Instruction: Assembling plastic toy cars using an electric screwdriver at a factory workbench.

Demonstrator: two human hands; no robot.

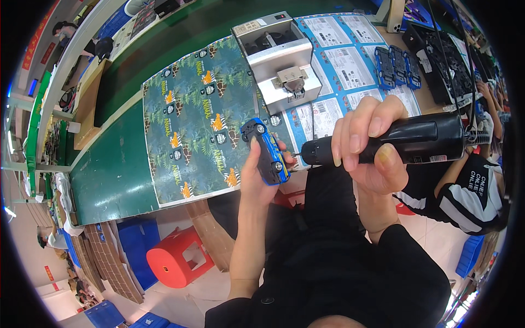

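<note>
My left hand [255, 180] is closed around a blue toy car [267, 154], held tilted above the table's near edge. The car's black underside and dark wheels with silver hubs show. My right hand [372, 143] grips a black electric screwdriver [424, 138] lying almost level, its bit pointing left at the car. The bit's tip is close to the car's side by my left fingertips; whether it touches cannot be made out. Just beyond both hands stands a silver metal machine [287, 63], boxy, with an open top bay and a small block on its front.
Printed sheets [202, 123] with animal pictures cover the green table [109, 175]. Blue toy cars [398, 66] lie at the far right, beside a black bin [437, 63] of dark parts. A cable hangs at the right. A red stool [178, 259] stands below; another person's striped sleeve [465, 210] is at right.
</note>
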